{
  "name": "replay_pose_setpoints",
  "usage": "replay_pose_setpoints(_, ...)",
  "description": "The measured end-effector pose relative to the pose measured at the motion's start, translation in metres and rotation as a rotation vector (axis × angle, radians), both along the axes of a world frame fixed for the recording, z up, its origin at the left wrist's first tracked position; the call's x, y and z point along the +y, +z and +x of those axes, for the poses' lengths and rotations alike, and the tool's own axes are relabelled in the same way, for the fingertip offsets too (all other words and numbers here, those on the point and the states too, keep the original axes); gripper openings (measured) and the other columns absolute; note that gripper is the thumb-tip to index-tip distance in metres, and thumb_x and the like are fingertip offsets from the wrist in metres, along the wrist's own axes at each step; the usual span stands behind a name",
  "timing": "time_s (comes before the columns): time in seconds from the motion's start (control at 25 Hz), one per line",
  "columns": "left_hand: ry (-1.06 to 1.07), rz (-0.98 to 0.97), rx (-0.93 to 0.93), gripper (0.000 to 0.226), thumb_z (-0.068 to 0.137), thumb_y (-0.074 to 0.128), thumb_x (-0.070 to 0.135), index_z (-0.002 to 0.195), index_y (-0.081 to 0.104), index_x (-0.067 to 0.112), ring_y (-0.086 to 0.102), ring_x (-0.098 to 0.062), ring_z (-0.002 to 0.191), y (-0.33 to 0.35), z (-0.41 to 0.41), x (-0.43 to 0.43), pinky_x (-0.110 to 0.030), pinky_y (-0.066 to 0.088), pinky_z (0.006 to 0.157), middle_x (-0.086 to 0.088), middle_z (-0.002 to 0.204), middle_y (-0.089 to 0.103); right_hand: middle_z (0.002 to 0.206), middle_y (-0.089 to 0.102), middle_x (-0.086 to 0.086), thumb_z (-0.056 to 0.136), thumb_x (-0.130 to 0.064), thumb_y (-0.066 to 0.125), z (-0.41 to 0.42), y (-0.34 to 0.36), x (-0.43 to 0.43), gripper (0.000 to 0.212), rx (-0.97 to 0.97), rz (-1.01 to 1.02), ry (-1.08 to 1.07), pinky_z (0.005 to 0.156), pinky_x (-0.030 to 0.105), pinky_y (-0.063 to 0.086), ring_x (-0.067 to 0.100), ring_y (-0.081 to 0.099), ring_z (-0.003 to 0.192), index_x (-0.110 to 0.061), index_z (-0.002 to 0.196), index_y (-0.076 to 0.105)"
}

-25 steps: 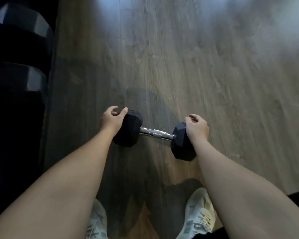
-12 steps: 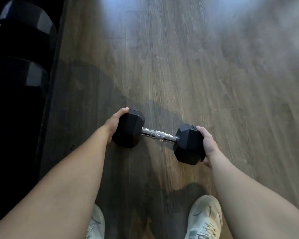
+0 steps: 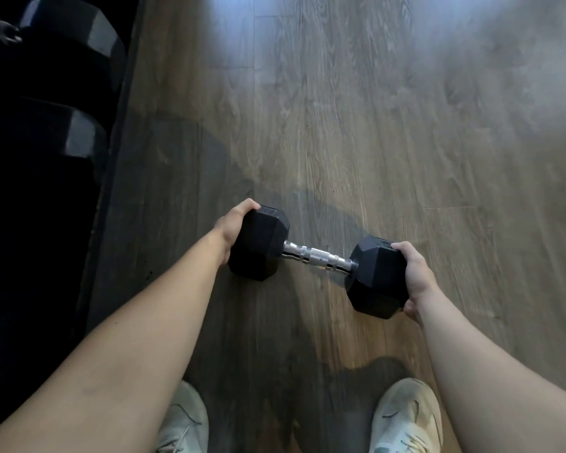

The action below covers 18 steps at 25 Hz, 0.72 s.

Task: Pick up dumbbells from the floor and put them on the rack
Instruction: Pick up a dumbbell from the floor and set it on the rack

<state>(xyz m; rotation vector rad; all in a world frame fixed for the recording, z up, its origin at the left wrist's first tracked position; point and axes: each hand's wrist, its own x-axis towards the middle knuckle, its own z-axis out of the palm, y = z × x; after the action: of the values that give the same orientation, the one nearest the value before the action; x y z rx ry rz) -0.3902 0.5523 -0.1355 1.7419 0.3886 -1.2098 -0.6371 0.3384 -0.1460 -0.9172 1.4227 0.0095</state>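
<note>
Both hands now cup the ends of the hex dumbbell (image 3: 317,258), which looks lifted clear of the wood floor (image 3: 373,125).

Rack (image 3: 40,125) with stored dumbbells sits well left (dark, hard to read); left hand (image 3: 234,228) grips the left head, right hand (image 3: 412,277) clasps the right head, chrome handle (image 3: 317,256) bare between — carry comes next.

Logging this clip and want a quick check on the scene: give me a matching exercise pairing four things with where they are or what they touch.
Things:
1. left hand
2. right hand
3. dumbbell handle
4. racked dumbbells

Places:
A. bare, between the two heads
B. far left edge, in the dark
C. on the dumbbell head nearer the rack
D. on the head farther from the rack

Pairs: 1-C, 2-D, 3-A, 4-B
</note>
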Motion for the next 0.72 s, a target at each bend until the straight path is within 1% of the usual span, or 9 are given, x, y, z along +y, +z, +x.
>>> replay_pose_setpoints(0.08, 0.042, 0.023, -0.006, 0.059, 0.048, 0.07, 0.06, 0.093, 0.07, 0.021, 0.068, -0.031, 0.084, 0.001, 0.0, -0.001, -0.036, 0.051, 0.064, -0.007, 0.095, 0.072, 0.119, 0.069, 0.017, 0.059, -0.052, 0.072, 0.001, 0.002, 0.0, 0.069, -0.005, -0.011, -0.039, 0.084, 0.053, 0.055, 0.039, 0.065, 0.106, -0.015, 0.117, 0.067)
replay_pose_setpoints(0.2, 0.085, 0.038, -0.007, 0.06, 0.044, 0.071, 0.056, 0.093, 0.068, 0.021, 0.067, -0.033, 0.094, 0.005, -0.003, 0.002, -0.04, 0.051, 0.07, -0.009, 0.101, 0.07, 0.116, 0.069, 0.016, 0.06, -0.047, 0.074, 0.003, 0.01, 0.005, 0.062, -0.011, -0.034, -0.077, 0.072, 0.046, 0.058, 0.037, 0.067, 0.1, -0.014, 0.112, 0.068)
replay_pose_setpoints(0.24, 0.108, 0.042, -0.012, 0.058, 0.044, 0.072, 0.054, 0.091, 0.068, 0.021, 0.067, -0.033, 0.092, 0.007, -0.004, 0.005, -0.04, 0.051, 0.07, -0.008, 0.099, 0.07, 0.113, 0.07, 0.015, 0.059, -0.046, 0.075, 0.003, 0.013, 0.008, 0.059, -0.013, -0.036, -0.087, 0.068, 0.043, 0.058, 0.036, 0.067, 0.097, -0.014, 0.108, 0.069)
replay_pose_setpoints(0.32, 0.138, 0.042, -0.013, 0.054, 0.042, 0.072, 0.052, 0.086, 0.067, 0.021, 0.065, -0.031, 0.086, 0.014, -0.007, 0.014, -0.039, 0.05, 0.068, -0.008, 0.095, 0.069, 0.107, 0.071, 0.013, 0.056, -0.044, 0.076, 0.005, 0.02, 0.013, 0.054, -0.021, -0.035, -0.102, 0.064, 0.043, 0.058, 0.034, 0.068, 0.092, -0.015, 0.101, 0.069)
replay_pose_setpoints(0.36, 0.143, 0.042, -0.007, 0.053, 0.042, 0.072, 0.052, 0.085, 0.066, 0.021, 0.065, -0.031, 0.085, 0.019, -0.008, 0.02, -0.039, 0.05, 0.068, -0.007, 0.094, 0.068, 0.105, 0.071, 0.013, 0.055, -0.043, 0.077, 0.008, 0.022, 0.016, 0.053, -0.028, -0.033, -0.103, 0.065, 0.044, 0.059, 0.034, 0.068, 0.091, -0.015, 0.1, 0.07)
replay_pose_setpoints(0.44, 0.153, 0.032, -0.005, 0.053, 0.042, 0.071, 0.052, 0.085, 0.064, 0.021, 0.064, -0.031, 0.083, 0.038, -0.007, 0.032, -0.039, 0.051, 0.066, -0.007, 0.093, 0.067, 0.104, 0.071, 0.012, 0.054, -0.042, 0.078, 0.016, 0.032, 0.022, 0.056, -0.064, -0.026, -0.092, 0.071, 0.047, 0.059, 0.034, 0.068, 0.092, -0.015, 0.101, 0.069)
replay_pose_setpoints(0.56, 0.187, 0.017, -0.084, 0.053, 0.043, 0.07, 0.052, 0.085, 0.063, 0.021, 0.064, -0.032, 0.08, 0.083, -0.003, 0.046, -0.038, 0.052, 0.065, -0.007, 0.09, 0.066, 0.11, 0.069, 0.011, 0.054, -0.041, 0.076, 0.031, 0.053, 0.028, 0.061, -0.139, 0.01, -0.04, 0.083, 0.052, 0.055, 0.034, 0.066, 0.099, -0.013, 0.107, 0.068)
replay_pose_setpoints(0.64, 0.223, 0.014, -0.169, 0.051, 0.043, 0.07, 0.05, 0.083, 0.065, 0.019, 0.065, -0.031, 0.078, 0.119, -0.001, 0.051, -0.037, 0.053, 0.064, -0.007, 0.089, 0.066, 0.112, 0.065, 0.01, 0.055, -0.04, 0.074, 0.04, 0.073, 0.03, 0.06, -0.212, 0.04, 0.01, 0.085, 0.05, 0.052, 0.033, 0.063, 0.099, -0.016, 0.109, 0.066)
replay_pose_setpoints(0.72, 0.252, 0.012, -0.25, 0.049, 0.044, 0.072, 0.048, 0.082, 0.068, 0.018, 0.068, -0.031, 0.075, 0.159, 0.003, 0.056, -0.038, 0.055, 0.06, -0.007, 0.086, 0.068, 0.108, 0.062, 0.008, 0.057, -0.04, 0.072, 0.05, 0.097, 0.031, 0.054, -0.305, 0.064, 0.068, 0.082, 0.046, 0.049, 0.03, 0.06, 0.097, -0.02, 0.106, 0.064)
